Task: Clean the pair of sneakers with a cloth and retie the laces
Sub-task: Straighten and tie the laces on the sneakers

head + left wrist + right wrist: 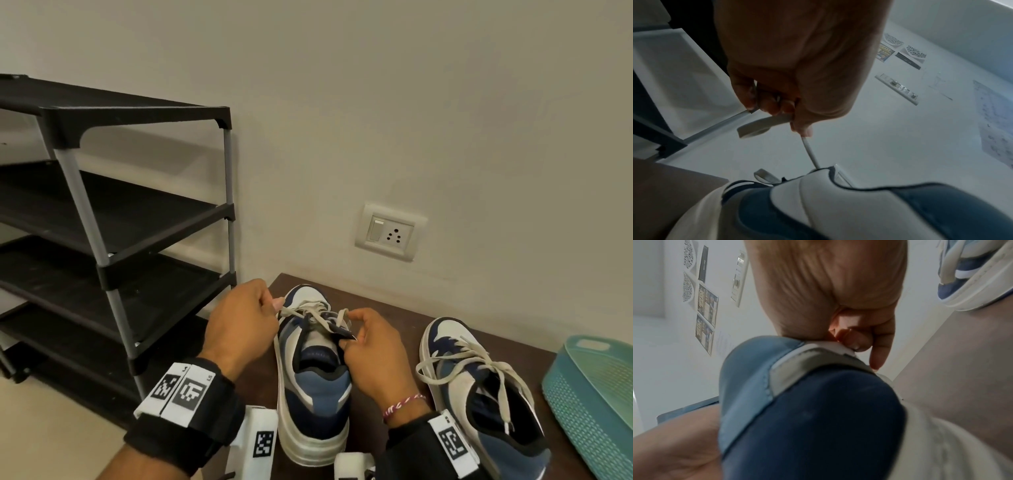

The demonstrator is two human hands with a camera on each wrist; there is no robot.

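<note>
Lacing stage, no cloth visible in any view, so whether the wiping is finished cannot be told from here; the uppers look fairly clean in the head view, judgement only. Two blue-and-white sneakers sit on a dark brown table (387,308) against the wall. The near sneaker (313,387), heel toward the camera, is the one being worked: left hand (239,322) is curled, pinching one end of the off-white lace (308,313) and pulling it out to the left, taut from the eyelets; the left wrist view shows the same lace (809,151) running from the fingertips down into the shoe, with a loose flat tail hanging from the fist. Right hand (371,346) is also curled, thumb and forefinger pinching the other lace end at the right side of the tongue, heel of the hand against the collar. No bow formed yet, looks like a first cross or tightening step. The other sneaker (479,387) lies to the right, just beside the right wrist, laces loose and sprawling, untied. Left to do, likely: finish this knot, then tie the second shoe. A teal basket (596,394) sits at the table's right edge, a black shoe rack (113,205) stands to the left, and a wall socket (390,233) is above the table.
</note>
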